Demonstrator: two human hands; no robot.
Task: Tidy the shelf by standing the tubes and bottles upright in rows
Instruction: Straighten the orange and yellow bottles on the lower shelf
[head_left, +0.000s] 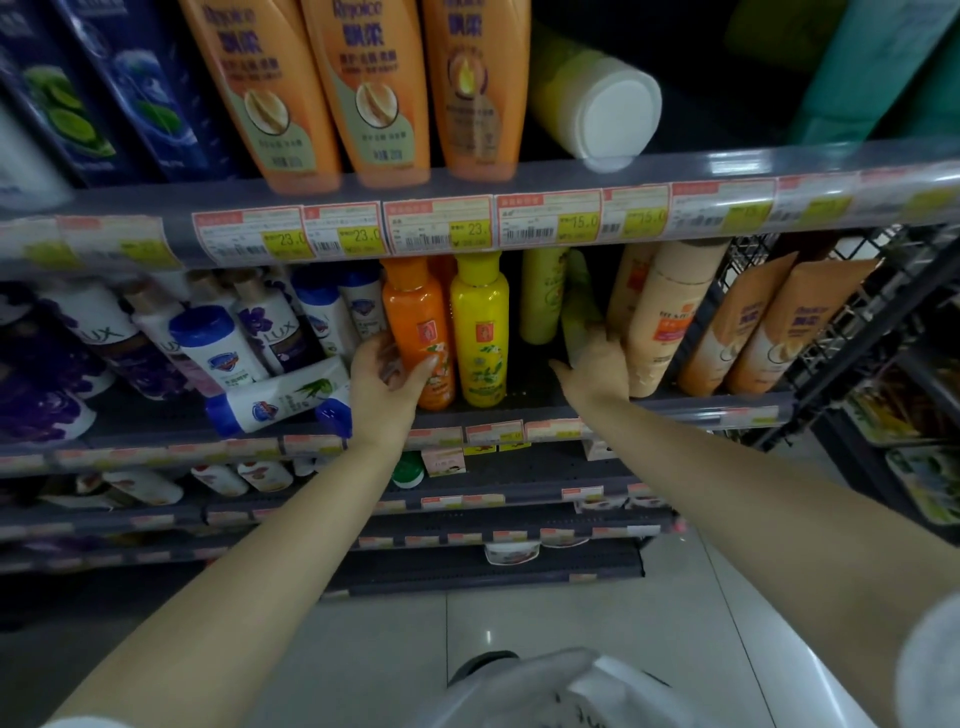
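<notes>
A person's two bare arms reached into the middle shelf (519, 402) of a shop display, seen from a head camera looking down.

The left hand (387, 376), near the centre of the view, curled around the lower body of an upright orange bottle (418, 332), thumb at the front and fingers behind. Just beside it, at its 3 o'clock, stood an upright yellow bottle (480, 332).

The right hand (597, 366), at 3 o'clock from the yellow bottle, gripped the base of a pale green tube (576, 306) that leaned off vertical; how tightly the fingers closed was partly hidden by the back of the hand. Behind it, toward 11 o'clock, stood a yellow-green bottle (543, 296). At the hand's 3 o'clock a peach bottle (665, 317) leaned left, with two orange tubes (774, 327) tilted beside it against a dark wire basket (831, 312).

At 9 o'clock from the left hand, a white bottle with a blue cap (280, 400) lay on its side at the shelf front, before a crowded cluster of white bottles (223, 348).

On the upper shelf, toward 12 o'clock, three orange shampoo bottles (358, 93) stood upright, and a yellow bottle with a white cap (597, 109) lay toppled, cap toward the camera. Price labels (441, 226) lined the shelf edge.
</notes>
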